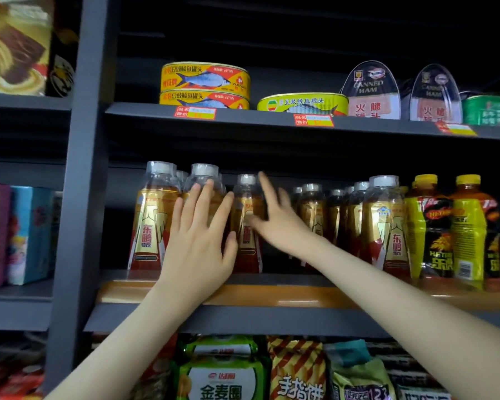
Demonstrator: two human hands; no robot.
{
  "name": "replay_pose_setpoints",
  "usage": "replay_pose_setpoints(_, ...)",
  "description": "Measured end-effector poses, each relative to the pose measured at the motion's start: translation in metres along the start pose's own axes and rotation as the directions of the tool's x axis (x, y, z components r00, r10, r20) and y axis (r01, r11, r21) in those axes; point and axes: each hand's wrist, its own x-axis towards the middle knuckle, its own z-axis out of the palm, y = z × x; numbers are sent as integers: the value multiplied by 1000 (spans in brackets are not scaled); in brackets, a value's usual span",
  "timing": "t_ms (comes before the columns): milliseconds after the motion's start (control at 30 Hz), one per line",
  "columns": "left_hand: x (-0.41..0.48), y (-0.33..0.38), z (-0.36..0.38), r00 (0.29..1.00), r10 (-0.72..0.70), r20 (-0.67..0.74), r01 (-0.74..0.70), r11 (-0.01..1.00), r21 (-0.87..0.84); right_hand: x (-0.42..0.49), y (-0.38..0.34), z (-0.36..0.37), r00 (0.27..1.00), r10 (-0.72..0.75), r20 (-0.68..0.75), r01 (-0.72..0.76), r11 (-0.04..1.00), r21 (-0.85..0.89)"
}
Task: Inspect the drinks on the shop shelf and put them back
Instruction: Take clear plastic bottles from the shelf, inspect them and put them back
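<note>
Bare forearms stretched up past snack packets (223,379) to the drinks shelf (272,295), left hand (198,238) and right hand (277,223) both spread open and gripping nothing, flanking one upright gold bottle (246,226) (set slightly back in its row), each thumb close beside its label.

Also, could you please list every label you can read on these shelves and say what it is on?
"CANNED HAM" and "火腿": oval ham tin.
"豆豉鲮鱼罐头": yellow-green fish tin.
"东鹏": gold drink bottle.
"金麦圈": green snack bag.
"手指饼": striped snack bag.
Price tags: too blurred to read.
</note>
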Motion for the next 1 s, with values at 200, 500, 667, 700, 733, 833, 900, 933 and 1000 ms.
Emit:
replay_pose_setpoints(200, 3, -28, -7, 995, 77, 56, -79, 996, 29, 19, -11, 27, 995, 55, 88, -53, 998, -26)
replay_pose_setpoints(500, -2, -33, -1, 995, 84, 44, -85, 996, 11, -22, -29, 2, 984, -178, 18, 177, 952, -250)
replay_pose_setpoints(667, -4, -30, 0, 997, 72, 36, -72, 997, -9, -60, -35, -34, 898, -438, -32, 349, 756, -553)
replay_pose_setpoints(700, -4, -28, -2, 997, 65, 34, -64, 998, -25, -70, -38, -40, 888, -458, -42, 358, 745, -563)
replay_pose_setpoints(733, -4, -25, -6, 998, 55, 28, -53, 997, -53, -80, -40, -46, 879, -473, -62, 360, 742, -565)
replay_pose_setpoints(833, -17, -3, -30, 1000, 17, -5, -18, 972, -235, -114, -50, -61, 832, -537, -139, 383, 737, -557)
replay_pose_setpoints(900, -36, 20, -57, 997, -34, 76, 66, 882, -466, -141, -56, -69, 804, -571, -169, 426, 749, -507)
replay_pose_setpoints(933, -49, 34, -71, 987, -45, 154, 127, 810, -573, -158, -58, -72, 801, -569, -185, 442, 772, -457)
replay_pose_setpoints(1000, -79, 65, -99, 952, -19, 306, 239, 673, -700, -199, -62, -73, 806, -551, -218, 473, 819, -324)
